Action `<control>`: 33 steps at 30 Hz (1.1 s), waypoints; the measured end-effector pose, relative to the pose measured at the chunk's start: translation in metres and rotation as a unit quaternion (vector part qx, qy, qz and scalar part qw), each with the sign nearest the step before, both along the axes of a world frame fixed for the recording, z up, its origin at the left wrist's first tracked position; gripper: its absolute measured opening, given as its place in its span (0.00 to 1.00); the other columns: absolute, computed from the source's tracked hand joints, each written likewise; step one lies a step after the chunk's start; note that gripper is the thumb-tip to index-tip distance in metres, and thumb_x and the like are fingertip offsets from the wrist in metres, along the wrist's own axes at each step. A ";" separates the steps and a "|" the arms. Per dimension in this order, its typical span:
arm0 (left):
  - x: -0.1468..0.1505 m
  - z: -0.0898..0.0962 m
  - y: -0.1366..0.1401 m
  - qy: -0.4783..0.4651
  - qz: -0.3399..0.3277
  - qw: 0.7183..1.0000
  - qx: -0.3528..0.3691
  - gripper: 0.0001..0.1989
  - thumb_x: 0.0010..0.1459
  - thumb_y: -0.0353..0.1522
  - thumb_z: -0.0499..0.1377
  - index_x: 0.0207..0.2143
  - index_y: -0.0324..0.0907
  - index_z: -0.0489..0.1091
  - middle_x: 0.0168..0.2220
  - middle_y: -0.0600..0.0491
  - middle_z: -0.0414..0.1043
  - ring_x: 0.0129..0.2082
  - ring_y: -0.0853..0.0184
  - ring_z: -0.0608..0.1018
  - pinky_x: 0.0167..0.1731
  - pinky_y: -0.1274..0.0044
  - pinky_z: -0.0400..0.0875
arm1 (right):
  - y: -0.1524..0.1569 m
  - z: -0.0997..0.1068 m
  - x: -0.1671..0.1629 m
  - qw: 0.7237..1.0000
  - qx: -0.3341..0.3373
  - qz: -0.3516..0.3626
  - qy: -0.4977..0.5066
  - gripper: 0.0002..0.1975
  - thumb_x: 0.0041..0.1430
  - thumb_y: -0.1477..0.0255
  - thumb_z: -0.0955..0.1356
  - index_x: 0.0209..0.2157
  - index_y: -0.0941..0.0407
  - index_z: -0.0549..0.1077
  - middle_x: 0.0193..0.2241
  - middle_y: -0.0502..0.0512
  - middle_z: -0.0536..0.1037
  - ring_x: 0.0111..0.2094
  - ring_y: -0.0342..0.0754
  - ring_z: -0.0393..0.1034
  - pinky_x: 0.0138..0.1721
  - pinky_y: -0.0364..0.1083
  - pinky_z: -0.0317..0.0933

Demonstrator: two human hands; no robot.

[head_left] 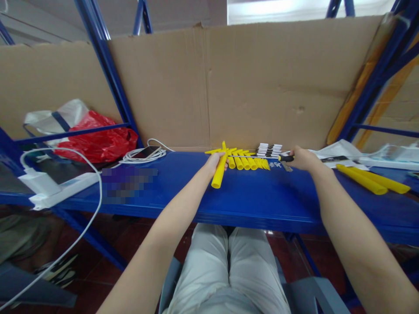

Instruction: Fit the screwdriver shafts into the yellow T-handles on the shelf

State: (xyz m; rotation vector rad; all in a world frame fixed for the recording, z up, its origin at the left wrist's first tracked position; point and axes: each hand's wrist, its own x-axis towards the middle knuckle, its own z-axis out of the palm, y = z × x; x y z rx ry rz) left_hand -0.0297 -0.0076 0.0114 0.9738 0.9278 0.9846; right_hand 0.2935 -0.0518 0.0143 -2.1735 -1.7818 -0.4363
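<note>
My left hand [215,162] is closed around a yellow cross-shaped piece [218,174] with a hollow tube end that points toward me. In my right hand [301,158] is the dark handle of a screwdriver [286,158]. Its long thin shaft runs left, level, to the yellow piece; whether the tip touches it I cannot make out. Just behind and right of my left hand, several yellow tubes [245,164] lie in a row, with smaller yellow pieces [262,163] beside them. Small metal parts [275,164] are scattered near the screwdriver handle.
White-and-black small packs [268,149] stand by the cardboard wall [255,87]. Two yellow tubes [366,179] lie at right near plastic bags [343,150]. At left are a coiled white cable [144,155], a red bag [101,137] and a power strip [68,189] on the blue shelf [262,200].
</note>
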 end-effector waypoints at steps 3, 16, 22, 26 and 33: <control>-0.001 -0.001 0.002 -0.023 0.003 1.000 -0.005 0.11 0.70 0.31 0.45 0.43 0.38 0.66 0.18 0.57 0.62 0.10 0.72 0.62 0.10 0.82 0.55 | -0.002 0.003 -0.004 1.000 -0.022 0.005 -0.003 0.21 0.50 0.63 0.70 0.46 0.54 0.77 0.34 0.61 0.83 0.37 0.60 0.77 0.33 0.49 0.63; 0.001 0.001 -0.003 -0.022 -0.001 1.000 -0.005 0.12 0.70 0.31 0.44 0.44 0.38 0.66 0.18 0.58 0.62 0.10 0.72 0.62 0.10 0.82 0.55 | 0.002 -0.003 -0.001 0.996 0.016 0.035 -0.076 0.12 0.52 0.65 0.68 0.37 0.53 0.80 0.38 0.61 0.82 0.43 0.60 0.75 0.38 0.51 0.64; 0.001 0.002 -0.004 -0.002 0.001 1.000 0.002 0.11 0.69 0.30 0.44 0.41 0.38 0.66 0.17 0.57 0.63 0.10 0.72 0.63 0.09 0.82 0.56 | 0.000 -0.002 -0.005 0.999 -0.004 -0.010 -0.035 0.19 0.52 0.64 0.70 0.45 0.54 0.77 0.36 0.62 0.83 0.38 0.60 0.77 0.33 0.49 0.62; 0.000 0.002 -0.004 -0.011 0.009 1.000 -0.006 0.11 0.69 0.30 0.45 0.39 0.39 0.66 0.16 0.57 0.62 0.10 0.72 0.63 0.09 0.83 0.55 | 0.001 0.001 -0.005 0.999 -0.038 0.016 -0.027 0.21 0.53 0.63 0.68 0.48 0.53 0.78 0.38 0.61 0.83 0.39 0.60 0.77 0.34 0.49 0.63; 0.000 -0.001 -0.001 -0.019 0.011 1.000 -0.002 0.11 0.69 0.31 0.45 0.41 0.39 0.66 0.17 0.58 0.62 0.10 0.73 0.62 0.10 0.83 0.55 | 0.011 -0.004 0.006 0.997 -0.007 0.064 -0.046 0.17 0.53 0.66 0.68 0.43 0.52 0.83 0.40 0.61 0.83 0.44 0.61 0.75 0.40 0.51 0.65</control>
